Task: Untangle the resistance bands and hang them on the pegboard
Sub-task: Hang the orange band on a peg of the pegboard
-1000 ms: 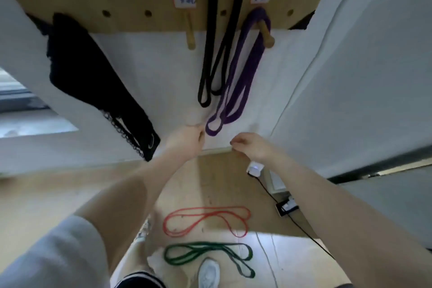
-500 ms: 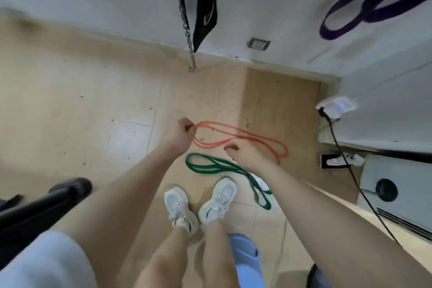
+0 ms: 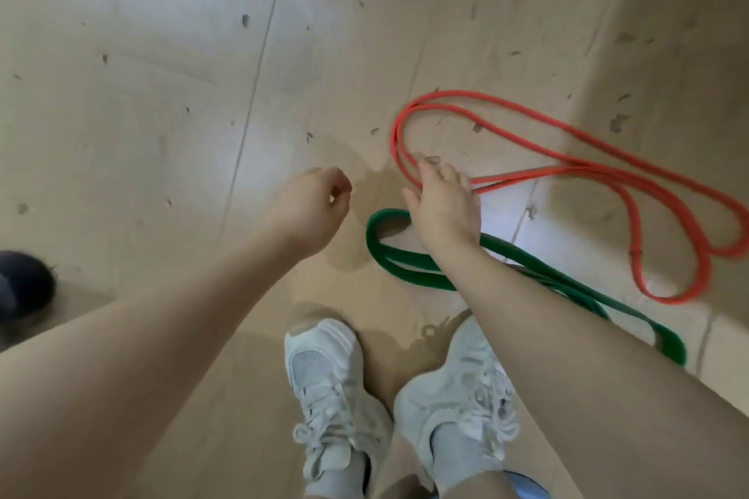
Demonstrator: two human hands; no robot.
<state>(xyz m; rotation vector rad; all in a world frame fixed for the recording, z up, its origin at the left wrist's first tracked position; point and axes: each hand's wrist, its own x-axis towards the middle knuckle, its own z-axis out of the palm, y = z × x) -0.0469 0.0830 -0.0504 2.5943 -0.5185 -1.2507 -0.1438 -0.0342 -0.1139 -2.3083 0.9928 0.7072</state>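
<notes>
A thin red resistance band (image 3: 523, 113) lies looped on the floor at centre right. A wider green band (image 3: 409, 275) lies just nearer to me, partly under my right forearm. My right hand (image 3: 444, 207) hovers over both, fingers spread, its fingertips at the red band's left loop; whether they touch it I cannot tell. My left hand (image 3: 312, 207) is to the left of the bands, fingers curled in with nothing in them. The pegboard is out of view.
My two white sneakers (image 3: 324, 385) stand on the beige tiled floor (image 3: 162, 93) just below the bands. A dark rounded object (image 3: 22, 288) sits at the left edge.
The view dropped from the pegboard and hung purple band to the floor. Both hands came down toward the red and green bands; my left hand no longer pinches the red band.
</notes>
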